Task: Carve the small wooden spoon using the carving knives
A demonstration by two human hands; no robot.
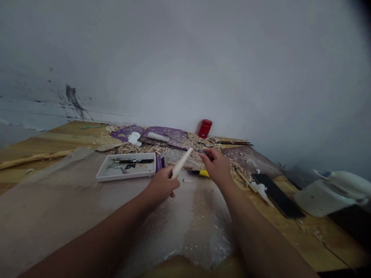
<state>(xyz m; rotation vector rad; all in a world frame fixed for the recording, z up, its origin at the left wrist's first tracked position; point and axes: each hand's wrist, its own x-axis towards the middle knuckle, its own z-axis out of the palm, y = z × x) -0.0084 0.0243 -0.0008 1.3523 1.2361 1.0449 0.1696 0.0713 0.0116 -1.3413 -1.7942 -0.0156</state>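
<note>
A: Head view, status?
B: Left hand (162,185) is closed, gripping a pale wooden handle (182,163). Right hand (216,166) is pinching a small dark item (204,152), too small to identify, above wood shavings (203,142).
A: Risks?
B: A steel pin (188,180) is lying just below the handle on a plastic sheet (72,200). A slipping grip could be driving a hand onto it or onto the yellow-handled tool (203,173).
</note>
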